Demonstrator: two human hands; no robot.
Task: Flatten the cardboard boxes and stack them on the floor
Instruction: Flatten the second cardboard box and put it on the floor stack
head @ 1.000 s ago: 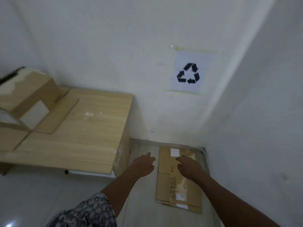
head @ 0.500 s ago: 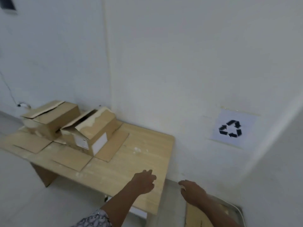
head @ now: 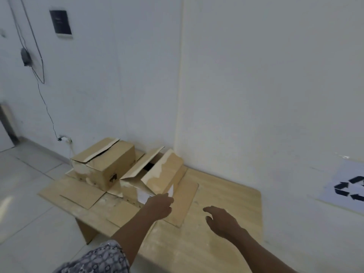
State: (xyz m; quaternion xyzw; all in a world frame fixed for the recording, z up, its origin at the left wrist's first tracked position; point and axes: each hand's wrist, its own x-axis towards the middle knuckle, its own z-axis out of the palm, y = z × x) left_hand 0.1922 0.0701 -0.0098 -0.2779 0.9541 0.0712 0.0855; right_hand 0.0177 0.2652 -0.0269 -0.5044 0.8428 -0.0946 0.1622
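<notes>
table (head: 226,196) with two cardboard boxes, farther box (head: 110,164), nearer box (head: 165,172) at left hand (head: 159,206), grip unclear, right hand (head: 222,221) spread, empty

Both bare forearms stretch forward from the lower edge of the view. The left hand (head: 160,205) reaches furthest, knuckles up, fingers loosely bent. The right hand (head: 220,220) hangs lower and to its right, palm down, fingers relaxed, thumb pointing left, holding nothing

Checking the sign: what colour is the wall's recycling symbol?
The recycling symbol is black; head view shows it best.
</notes>
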